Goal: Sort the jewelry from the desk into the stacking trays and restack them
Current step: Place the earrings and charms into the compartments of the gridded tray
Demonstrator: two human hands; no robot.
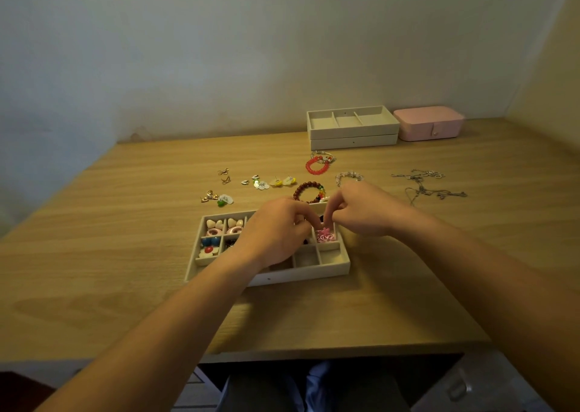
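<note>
A cream tray (340,262) with many small compartments lies on the desk in front of me. Its left cells hold heart-shaped, pink ring-shaped, blue and flower earrings (216,232). Pink rose pieces (326,236) lie in a cell at the right. My left hand (276,232) and my right hand (361,210) hover over the tray's back middle, fingers curled, fingertips meeting above the pink pieces. What they pinch is too small to tell. Loose earrings (260,184), a brown bead bracelet (306,190), a red bracelet (317,166) and silver chains (423,185) lie behind.
Two stacked cream trays (353,134) stand at the back of the wooden desk, the top one with three compartments. A closed pink jewelry box (430,124) sits to their right. A pale bead bracelet (348,176) lies behind my right hand. The desk's front edge is near my lap.
</note>
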